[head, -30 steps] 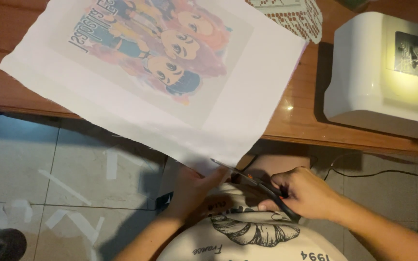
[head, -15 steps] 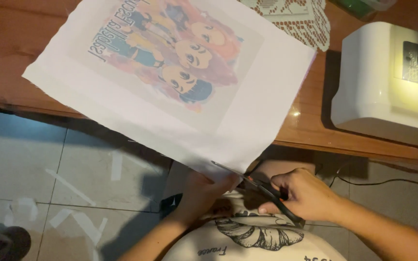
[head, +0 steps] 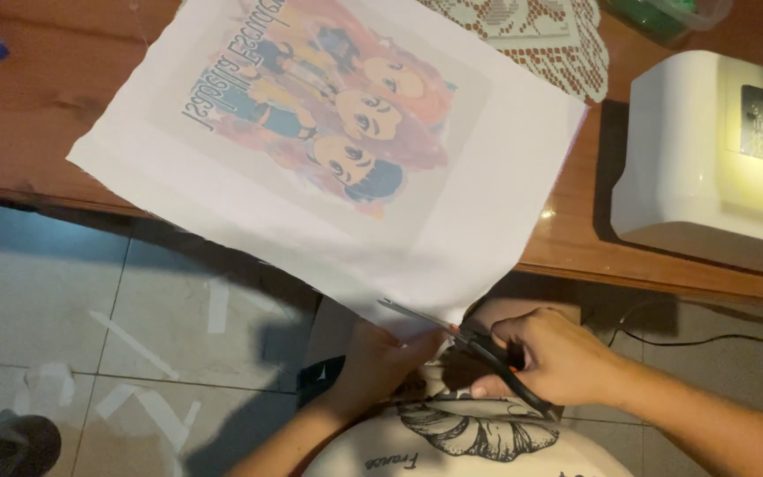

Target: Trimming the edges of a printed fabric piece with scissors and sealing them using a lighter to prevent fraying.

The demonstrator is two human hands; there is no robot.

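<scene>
Right hand (head: 558, 362) is clenched on the black handles of the scissors (head: 474, 346); blades point left and sit at the near corner of the white printed sheet (head: 346, 159). Blade tip touches the sheet's edge; can't tell whether the paper is actually between the blades.

Left hand (head: 381, 362) is under that same corner, fingers (head: 417, 344) closed on it from below, just beside the blades. Looks like a pinch grip on the sheet, though the fingertips are partly hidden by the paper.

The sheet's near part overhangs the wooden counter (head: 576, 256) edge, above the tiled floor; its far part lies flat on the counter. The cartoon print sits centred with a wide white margin around it.

To cut well, as I judge it:
- Keep the left-hand pinch taut; overhanging paper sags and folds into the blades.
- Keep the fingers behind the blade line, not ahead. They're close now.
- Feed from the blade throat and use long strokes; short snips leave a ragged edge.
- Stay in the white margin, well apart from the print.
- Turn the sheet, not the wrist, at corners.

Further out: paper strips lie on the floor (head: 125, 336) at left. A white box-shaped machine (head: 708, 168) sits on the counter at right, clear of the sheet. A lace doily (head: 540, 44) lies at the far edge, partly under the sheet.
</scene>
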